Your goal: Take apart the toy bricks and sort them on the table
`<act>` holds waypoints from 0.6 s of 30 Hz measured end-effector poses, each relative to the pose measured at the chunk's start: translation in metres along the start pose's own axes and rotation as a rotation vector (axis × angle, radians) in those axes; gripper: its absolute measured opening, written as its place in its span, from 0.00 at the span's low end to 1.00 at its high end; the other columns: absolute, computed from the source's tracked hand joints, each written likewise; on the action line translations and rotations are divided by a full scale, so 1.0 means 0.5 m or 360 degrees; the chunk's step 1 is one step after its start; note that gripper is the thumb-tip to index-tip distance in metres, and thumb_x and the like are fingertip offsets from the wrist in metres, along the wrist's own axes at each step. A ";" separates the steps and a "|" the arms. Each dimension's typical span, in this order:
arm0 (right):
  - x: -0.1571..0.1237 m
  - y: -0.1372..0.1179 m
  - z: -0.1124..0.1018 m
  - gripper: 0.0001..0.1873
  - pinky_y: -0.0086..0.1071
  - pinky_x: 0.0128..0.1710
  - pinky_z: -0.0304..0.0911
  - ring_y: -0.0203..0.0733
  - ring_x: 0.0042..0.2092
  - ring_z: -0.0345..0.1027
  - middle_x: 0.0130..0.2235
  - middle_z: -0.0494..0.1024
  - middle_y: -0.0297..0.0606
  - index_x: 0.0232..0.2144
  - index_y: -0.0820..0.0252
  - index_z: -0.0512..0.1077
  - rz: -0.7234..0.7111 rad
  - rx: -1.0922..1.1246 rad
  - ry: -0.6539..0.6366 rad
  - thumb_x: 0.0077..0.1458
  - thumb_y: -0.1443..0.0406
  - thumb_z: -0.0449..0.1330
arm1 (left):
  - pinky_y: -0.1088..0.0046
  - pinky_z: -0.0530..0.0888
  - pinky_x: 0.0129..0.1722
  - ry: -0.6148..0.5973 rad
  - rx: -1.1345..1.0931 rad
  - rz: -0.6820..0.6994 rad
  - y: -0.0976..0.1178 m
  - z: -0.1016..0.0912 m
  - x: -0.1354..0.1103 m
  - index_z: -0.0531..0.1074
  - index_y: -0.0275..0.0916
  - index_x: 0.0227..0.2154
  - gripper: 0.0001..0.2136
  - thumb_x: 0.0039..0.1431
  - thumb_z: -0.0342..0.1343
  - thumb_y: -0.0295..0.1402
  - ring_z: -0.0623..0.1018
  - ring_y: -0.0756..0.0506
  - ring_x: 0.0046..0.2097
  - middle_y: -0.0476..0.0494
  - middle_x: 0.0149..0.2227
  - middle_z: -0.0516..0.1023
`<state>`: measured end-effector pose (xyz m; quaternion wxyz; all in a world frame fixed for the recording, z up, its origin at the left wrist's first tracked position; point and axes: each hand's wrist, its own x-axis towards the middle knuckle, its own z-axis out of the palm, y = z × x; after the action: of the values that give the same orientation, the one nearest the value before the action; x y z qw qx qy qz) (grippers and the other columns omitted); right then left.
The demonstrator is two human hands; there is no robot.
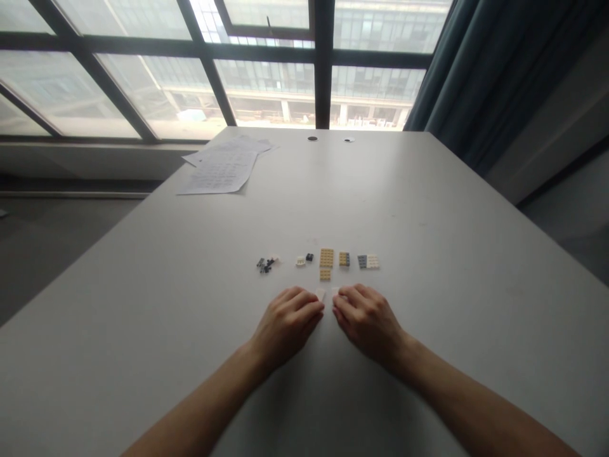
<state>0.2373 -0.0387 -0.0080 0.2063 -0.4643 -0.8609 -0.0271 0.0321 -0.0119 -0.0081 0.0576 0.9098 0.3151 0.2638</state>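
Note:
My left hand [294,316] is closed, its fingertips on a small white toy building piece [320,294]. Close beside it, my right hand [365,314] is closed on another white building piece [335,292], mostly covered by the fingers. A narrow gap separates the two hands. Just beyond them lie a small tan brick [325,275] and a larger tan studded plate [327,258]. To the right are a tan-and-grey block [344,259] and a grey-and-white one [368,261]. Left of the tan plate sit a black brick [309,257] and a cream brick [301,261].
A loose pile of small black, grey and white pieces [268,264] lies to the left. Printed papers [221,168] rest at the far left of the white table [457,266]. Two round holes are near its far edge. Beyond are a window and a dark curtain [471,82].

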 end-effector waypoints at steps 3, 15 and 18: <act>-0.003 0.004 0.001 0.07 0.35 0.41 0.59 0.43 0.41 0.65 0.38 0.76 0.41 0.36 0.61 0.73 -0.0040 0.0042 -0.0013 0.61 0.69 0.54 | 0.68 0.70 0.42 0.0027 0.0001 -0.0046 -0.004 -0.003 -0.002 0.73 0.40 0.36 0.05 0.61 0.53 0.29 0.72 0.46 0.39 0.44 0.36 0.77; -0.002 0.000 0.008 0.09 0.36 0.43 0.59 0.43 0.42 0.66 0.39 0.76 0.41 0.42 0.61 0.72 -0.0057 0.0090 -0.0032 0.61 0.69 0.54 | 0.65 0.70 0.44 -0.0114 0.0085 0.0065 0.006 -0.008 0.003 0.72 0.39 0.43 0.09 0.61 0.52 0.29 0.73 0.44 0.42 0.41 0.41 0.77; -0.002 -0.001 0.009 0.10 0.36 0.43 0.59 0.44 0.42 0.66 0.40 0.76 0.42 0.43 0.61 0.72 -0.0057 0.0085 -0.0027 0.61 0.70 0.54 | 0.65 0.70 0.44 -0.0122 0.0100 0.0065 0.005 -0.007 0.003 0.72 0.39 0.43 0.09 0.61 0.51 0.29 0.73 0.44 0.42 0.40 0.41 0.77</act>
<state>0.2360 -0.0384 -0.0122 0.2108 -0.4432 -0.8713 -0.0038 0.0326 -0.0130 -0.0038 0.0357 0.9269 0.3020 0.2199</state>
